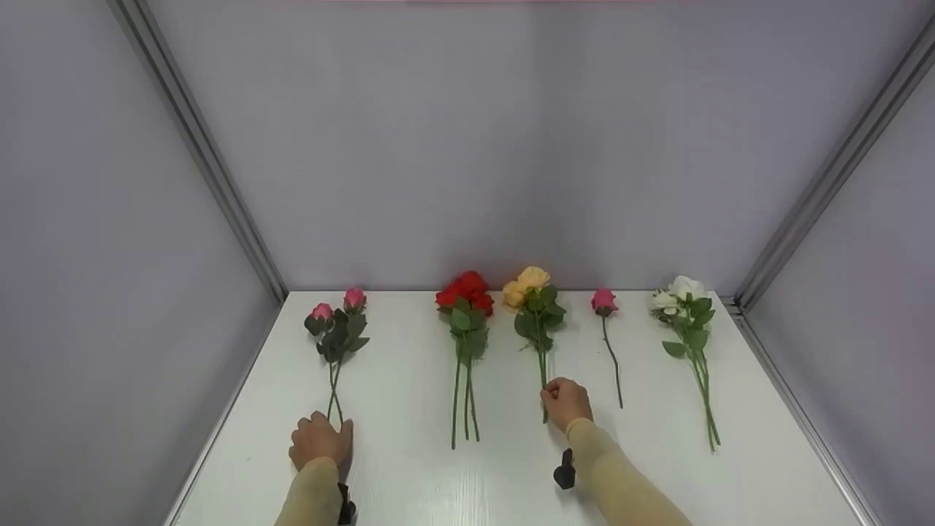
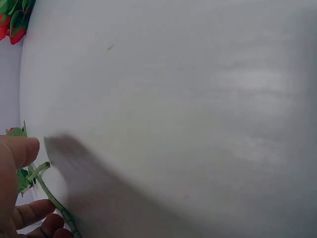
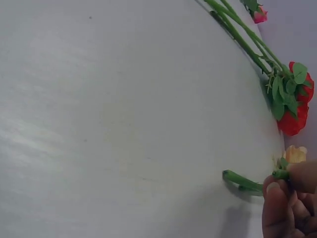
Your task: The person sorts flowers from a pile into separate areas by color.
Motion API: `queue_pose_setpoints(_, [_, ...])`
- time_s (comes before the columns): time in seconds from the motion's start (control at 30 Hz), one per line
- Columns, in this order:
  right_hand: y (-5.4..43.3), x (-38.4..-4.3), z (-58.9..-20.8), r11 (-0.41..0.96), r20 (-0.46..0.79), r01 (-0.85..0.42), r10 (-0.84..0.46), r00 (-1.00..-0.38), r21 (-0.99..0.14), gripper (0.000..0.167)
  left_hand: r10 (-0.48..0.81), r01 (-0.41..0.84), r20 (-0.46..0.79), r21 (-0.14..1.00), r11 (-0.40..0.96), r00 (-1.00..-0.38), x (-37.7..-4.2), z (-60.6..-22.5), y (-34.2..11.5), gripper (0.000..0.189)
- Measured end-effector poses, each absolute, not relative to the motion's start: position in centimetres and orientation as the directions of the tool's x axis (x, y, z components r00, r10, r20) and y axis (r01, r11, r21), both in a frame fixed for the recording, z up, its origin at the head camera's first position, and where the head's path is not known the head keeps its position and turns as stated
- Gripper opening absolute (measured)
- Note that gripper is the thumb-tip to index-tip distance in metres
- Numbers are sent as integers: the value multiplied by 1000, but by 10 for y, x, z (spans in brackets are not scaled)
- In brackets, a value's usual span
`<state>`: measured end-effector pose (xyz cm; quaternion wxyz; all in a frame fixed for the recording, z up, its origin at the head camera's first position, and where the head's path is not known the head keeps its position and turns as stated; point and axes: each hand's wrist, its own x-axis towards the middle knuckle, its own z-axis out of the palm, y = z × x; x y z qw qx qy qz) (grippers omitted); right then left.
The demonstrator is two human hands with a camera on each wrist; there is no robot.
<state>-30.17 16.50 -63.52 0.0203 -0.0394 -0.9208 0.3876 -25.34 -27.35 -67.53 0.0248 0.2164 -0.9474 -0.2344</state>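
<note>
Two pink roses [image 1: 334,336] lie with crossed stems at the left of the white table. At their lower stem ends rests my left hand [image 1: 319,440], thumb and fingers apart; in the left wrist view its fingers [image 2: 37,214] touch a green stem [image 2: 55,202] from beside. My right hand [image 1: 567,403] is at the lower stems of the yellow roses [image 1: 531,286]. Seen from the right wrist, thumb and forefinger pinch one green stem end [image 3: 280,174], while another stem [image 3: 241,181] of that bunch lies on the table by the fingers.
Red roses [image 1: 464,292] lie between my hands, stems toward me. A single pink rose [image 1: 604,301] and a bunch of white roses [image 1: 685,296] lie to the right. Grey walls [image 1: 467,146] enclose the table [image 1: 409,482] at the back and sides.
</note>
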Motion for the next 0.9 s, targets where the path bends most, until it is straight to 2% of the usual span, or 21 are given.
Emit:
queue_pose_setpoints(0.23, [165,-296,-650,695,-23,99,118,-993,-712,7,-432,-401,-45,471,786,-901,-251,-679,-272,53])
queue_pose_setpoints(0.47, [162,-296,-655,694,14,67,110,-994,-717,8,-457,-413,-30,484,771,-889,-251,-680,-275,52])
queue_pose_setpoints(0.57, [162,-297,-657,679,-2,91,130,-992,-728,9,-450,-409,-40,494,767,-892,-252,-680,-276,50])
queue_pose_setpoints(0.9, [167,-295,-662,641,-22,110,143,-989,-759,21,-426,-411,-91,503,761,-900,-257,-680,-280,43])
